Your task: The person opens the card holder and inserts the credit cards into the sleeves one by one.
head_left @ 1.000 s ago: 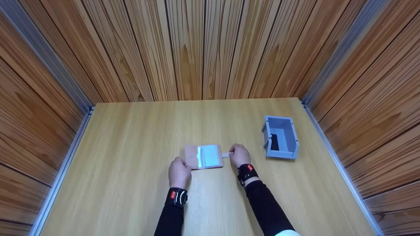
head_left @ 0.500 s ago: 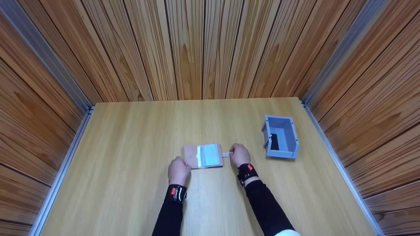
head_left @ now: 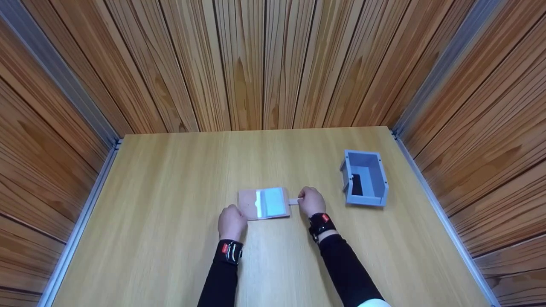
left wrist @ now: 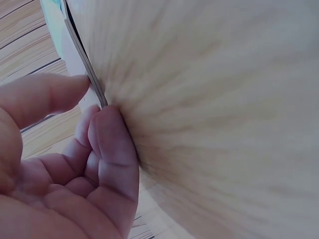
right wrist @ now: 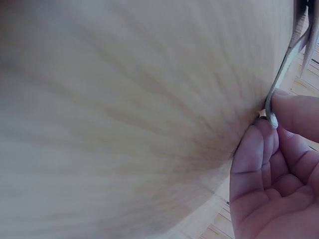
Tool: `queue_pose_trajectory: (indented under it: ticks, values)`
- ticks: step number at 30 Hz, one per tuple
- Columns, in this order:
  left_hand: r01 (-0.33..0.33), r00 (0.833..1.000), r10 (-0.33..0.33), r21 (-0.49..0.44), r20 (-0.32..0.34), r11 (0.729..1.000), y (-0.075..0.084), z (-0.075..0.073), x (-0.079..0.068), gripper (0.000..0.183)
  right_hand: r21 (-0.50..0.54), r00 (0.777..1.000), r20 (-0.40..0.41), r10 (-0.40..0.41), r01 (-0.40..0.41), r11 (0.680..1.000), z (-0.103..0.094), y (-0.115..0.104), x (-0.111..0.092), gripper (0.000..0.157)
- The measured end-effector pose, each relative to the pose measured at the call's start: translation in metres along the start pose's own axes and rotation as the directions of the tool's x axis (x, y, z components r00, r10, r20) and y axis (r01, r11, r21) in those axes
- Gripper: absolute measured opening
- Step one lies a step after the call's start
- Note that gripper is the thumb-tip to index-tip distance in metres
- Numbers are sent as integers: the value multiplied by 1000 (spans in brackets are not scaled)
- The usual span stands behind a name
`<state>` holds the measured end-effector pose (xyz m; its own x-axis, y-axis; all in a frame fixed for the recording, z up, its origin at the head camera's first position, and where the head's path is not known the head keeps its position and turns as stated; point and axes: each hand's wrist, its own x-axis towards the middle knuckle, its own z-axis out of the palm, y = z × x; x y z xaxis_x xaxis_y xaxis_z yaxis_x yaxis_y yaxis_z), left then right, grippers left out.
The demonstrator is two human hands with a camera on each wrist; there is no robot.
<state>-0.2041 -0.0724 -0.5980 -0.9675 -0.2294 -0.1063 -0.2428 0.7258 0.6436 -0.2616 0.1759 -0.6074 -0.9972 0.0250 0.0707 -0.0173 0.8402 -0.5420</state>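
A pink card holder [head_left: 248, 204] lies spread on the table, its pale blue, shiny plastic sleeves [head_left: 273, 202] on the right half. At its lower left corner, my left hand [head_left: 232, 222] pinches the cover's edge; in the left wrist view the thumb [left wrist: 55, 94] is on the inner face and curled fingers meet the edge [left wrist: 82, 55]. A narrow strap [head_left: 293, 201] sticks out from the holder's right side. My right hand [head_left: 312, 200] pinches its end, and the right wrist view shows the strap [right wrist: 281, 74] between thumb and fingers.
To the right of my right hand stands a grey-blue open bin [head_left: 369, 200] with a black flat piece [head_left: 357, 185] inside. Wood-plank walls [head_left: 247, 64] with metal corner posts [head_left: 448, 64] enclose the wooden table [head_left: 170, 179] at the back and sides.
My left hand and the left cover of the card holder have shifted very slightly leftward. The right hand keeps its grip on the strap in the same place.
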Motion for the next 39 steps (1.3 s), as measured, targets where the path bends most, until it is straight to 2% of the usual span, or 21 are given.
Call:
queue_pose_trajectory:
  ticks: [7, 13, 21, 25, 32, 39]
  values:
    - [-12, 1000, 12, 4, -8, 1000, -1, 0, -1, 18, 9, 1000, 19, 23, -23, 1000, 1, 2, 0, 5]
    - [11, 1000, -11, -7, 3, 1000, -1, 1, 1, 13, 18, 999, 24, 36, -36, 999, 0, 2, 0, 6]
    - [32, 999, -32, -12, 36, 999, -1, 1, 2, 11, 92, 993, 74, 97, -103, 990, -4, 4, 1, 4]
    - [35, 999, -34, -25, 41, 999, -1, 2, 2, 11, 119, 994, 69, 82, -90, 989, -8, 4, 0, 5]
    - [3, 1000, -3, -35, 13, 999, -3, 1, 0, 11, 146, 998, 27, 52, -55, 988, -18, 3, -4, 9]
    - [-3, 1000, 3, -16, 2, 1000, -3, 0, 2, 11, 186, 990, 63, 128, -137, 973, -32, 5, -2, 17]
